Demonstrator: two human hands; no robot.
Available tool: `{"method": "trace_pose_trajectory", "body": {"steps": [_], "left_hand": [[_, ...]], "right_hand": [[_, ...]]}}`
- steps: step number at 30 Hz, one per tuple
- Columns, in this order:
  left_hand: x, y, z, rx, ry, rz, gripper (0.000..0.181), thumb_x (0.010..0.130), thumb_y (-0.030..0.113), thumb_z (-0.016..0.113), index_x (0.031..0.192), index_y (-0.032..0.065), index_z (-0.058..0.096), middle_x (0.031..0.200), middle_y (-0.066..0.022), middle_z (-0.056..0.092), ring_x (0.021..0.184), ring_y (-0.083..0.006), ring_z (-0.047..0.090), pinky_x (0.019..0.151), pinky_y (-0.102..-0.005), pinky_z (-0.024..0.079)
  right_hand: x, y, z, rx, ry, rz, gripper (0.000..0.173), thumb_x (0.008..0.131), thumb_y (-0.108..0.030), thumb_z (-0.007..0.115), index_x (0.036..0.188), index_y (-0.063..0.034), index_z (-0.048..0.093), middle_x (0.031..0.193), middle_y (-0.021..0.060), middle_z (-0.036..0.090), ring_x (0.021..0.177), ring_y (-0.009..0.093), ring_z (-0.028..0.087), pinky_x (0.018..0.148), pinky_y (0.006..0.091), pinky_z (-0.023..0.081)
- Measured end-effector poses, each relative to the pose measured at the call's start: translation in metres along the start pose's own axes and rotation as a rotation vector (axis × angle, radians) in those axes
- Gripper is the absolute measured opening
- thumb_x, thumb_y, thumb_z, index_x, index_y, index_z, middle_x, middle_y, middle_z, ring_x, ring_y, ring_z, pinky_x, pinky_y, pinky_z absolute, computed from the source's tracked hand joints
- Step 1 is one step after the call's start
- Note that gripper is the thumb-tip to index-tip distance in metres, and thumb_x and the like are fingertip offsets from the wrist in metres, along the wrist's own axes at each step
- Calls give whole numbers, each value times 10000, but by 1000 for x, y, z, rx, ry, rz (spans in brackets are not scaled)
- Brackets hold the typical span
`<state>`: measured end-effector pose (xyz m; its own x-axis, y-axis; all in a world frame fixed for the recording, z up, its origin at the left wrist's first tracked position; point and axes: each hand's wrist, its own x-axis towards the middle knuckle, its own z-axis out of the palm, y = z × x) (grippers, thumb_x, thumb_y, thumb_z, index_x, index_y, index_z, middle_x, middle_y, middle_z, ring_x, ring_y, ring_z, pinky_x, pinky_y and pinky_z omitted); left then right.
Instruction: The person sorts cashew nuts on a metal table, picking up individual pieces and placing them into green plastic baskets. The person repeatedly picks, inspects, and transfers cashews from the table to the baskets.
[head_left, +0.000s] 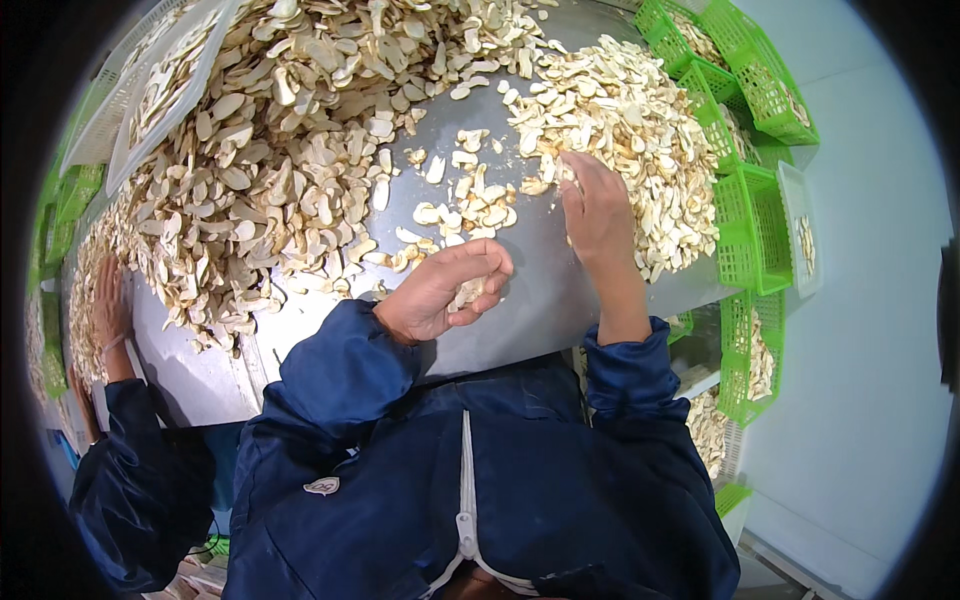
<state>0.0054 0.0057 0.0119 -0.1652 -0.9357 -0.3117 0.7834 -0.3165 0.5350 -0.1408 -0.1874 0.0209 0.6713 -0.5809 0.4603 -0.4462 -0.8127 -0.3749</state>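
My left hand (454, 289) is curled, palm up, around a few pale dried slices (468, 293) that look like mushroom. To its right, my right hand (600, 214) reaches to the near left edge of a pile of lighter slices (637, 127). A slice (566, 174) shows between its thumb and fingers. Just beyond my left hand, a small loose group of slices (484, 204) lies on the metal table (525, 300). A much larger heap of slices (292, 142) covers the table's left and far side.
Green plastic baskets (750, 225), several with slices, line the right edge beside a white tray (795, 225). A translucent white crate (169, 90) of slices leans over the big heap at far left. Another person's hand (111, 307) rests by slices at left.
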Motion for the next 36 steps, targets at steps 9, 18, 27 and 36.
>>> {"method": "trace_pose_trajectory", "body": {"steps": [9,18,27,36], "left_hand": [[2,-1,-6,-19,-18,-19,153,1052,176,517,1065,46,596,823,-4,526,654,-81,508,407,-176,322],[1,-2,-6,-50,-26,-16,164,1057,195,526,1056,46,596,820,-3,521,631,-63,491,403,-167,312],[0,-6,-5,-19,-77,-28,187,1062,212,511,1050,44,592,818,-10,522,624,-65,494,401,-171,300],[-2,-2,-2,75,-116,-71,229,1059,257,515,1044,42,591,788,-14,547,590,-65,511,395,-185,291]], "right_hand": [[21,1,5,121,-99,-52,224,964,-111,592,1136,-59,725,1089,127,729,1020,309,671,931,389,510],[35,-3,42,125,-237,-97,203,928,-180,649,1096,-100,730,1016,98,717,984,302,658,864,405,537],[19,-21,7,251,-290,89,222,934,-131,657,1137,-82,733,1040,127,725,936,265,686,852,353,538],[23,-42,27,104,-338,-178,118,933,-141,660,1008,-61,704,940,84,707,924,252,656,840,367,520]]}}
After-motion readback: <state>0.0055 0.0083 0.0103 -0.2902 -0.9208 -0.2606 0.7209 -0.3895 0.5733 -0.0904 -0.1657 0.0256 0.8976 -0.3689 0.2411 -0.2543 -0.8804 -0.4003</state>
